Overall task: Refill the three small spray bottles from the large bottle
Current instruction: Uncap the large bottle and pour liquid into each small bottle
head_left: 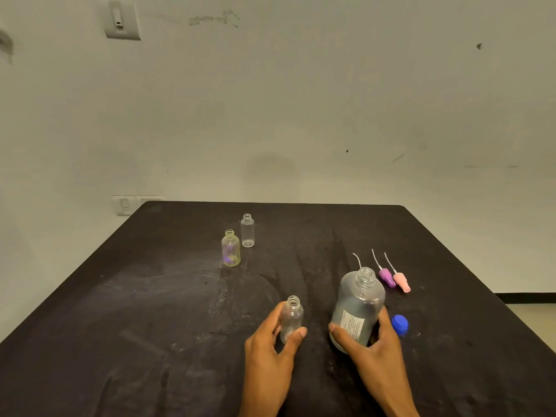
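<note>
Right now, head view only: all three small bottles are uncapped and none looks filled, so pouring hasn't begun and all three refills are left, as far as I can judge. Left hand [267,335] grasps a small clear plastic spray bottle [291,319] standing upright on the black table [135,296], thumb on its near side, fingers wrapped round the left. Right hand [374,341] grasps the large frosted plastic bottle [356,308] low on its body, mouth open, leaning a bit off upright; can't tell if its base touches the table. The two sit near each other, small one to the left. Blue screw cap [400,325] lies just right of the large bottle. Farther back left, a yellowish small bottle [230,248] and a clear slim small bottle [247,230] stand close together, well apart from both hands. Purple spray head [386,276] and pink spray head [401,282] lie beyond the large bottle; a third dip tube [357,260] pokes out behind it.
</note>
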